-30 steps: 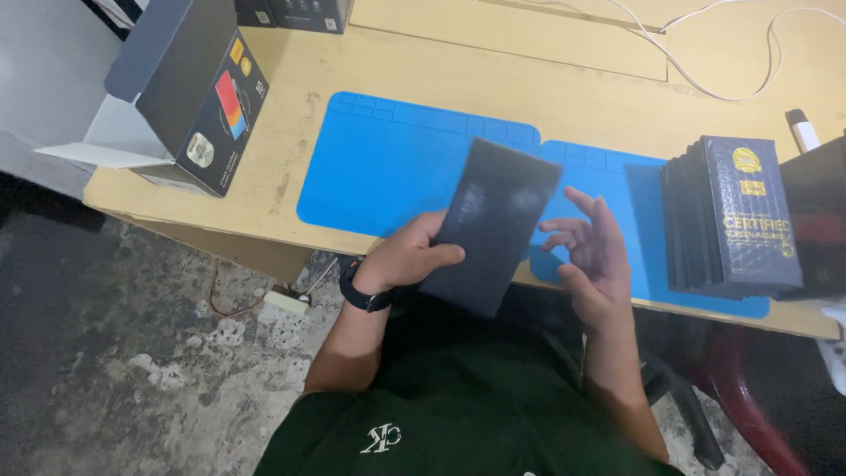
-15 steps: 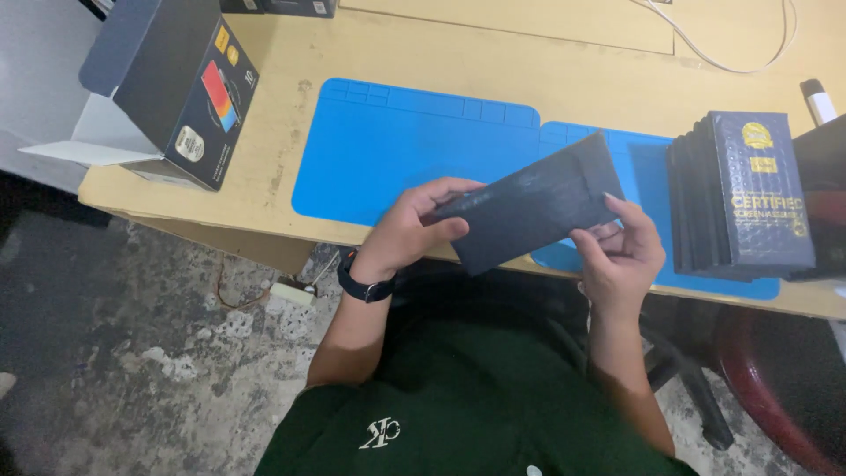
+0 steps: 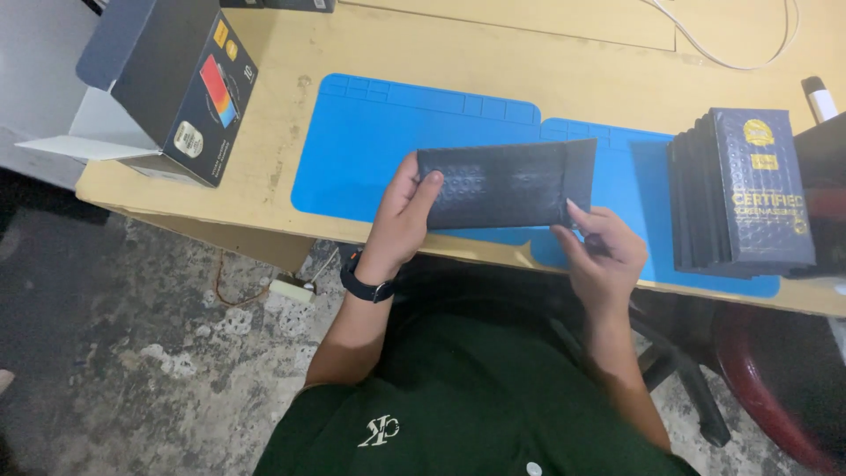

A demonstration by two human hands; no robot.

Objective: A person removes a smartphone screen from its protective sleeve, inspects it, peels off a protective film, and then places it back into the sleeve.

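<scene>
Left hand point(image 3: 401, 216) grips the left end of a black bubble mailer point(image 3: 507, 183), thumb on top, fingers curled under. The mailer is held flat and horizontal, long side running 9 to 3 o'clock, above the near edge of the blue mat point(image 3: 370, 141). Its flap end sits at 3 o'clock.

Right hand point(image 3: 604, 251) is at the mailer's lower right corner, roughly 4 o'clock from its centre. Fingertips touch the corner edge, fingers loosely bent and narrow. Whether it pinches the mailer or only touches it I can't tell from this angle. A black watch point(image 3: 366, 286) is on the left wrist.

The mat lies on a tan wooden table point(image 3: 264, 176). At 3 o'clock from the mailer, a stack of dark printed mailers point(image 3: 749, 189) stands on the right end of the mat, well apart from the hands. At 9 to 10 o'clock, a dark open carton point(image 3: 181, 79) with a coloured label sits on the table's left corner, flaps out. A white cable point(image 3: 723, 62) loops at about 1 o'clock along the far edge. The person wears a dark green shirt point(image 3: 467, 397). The floor below is rough concrete point(image 3: 132, 353).
</scene>
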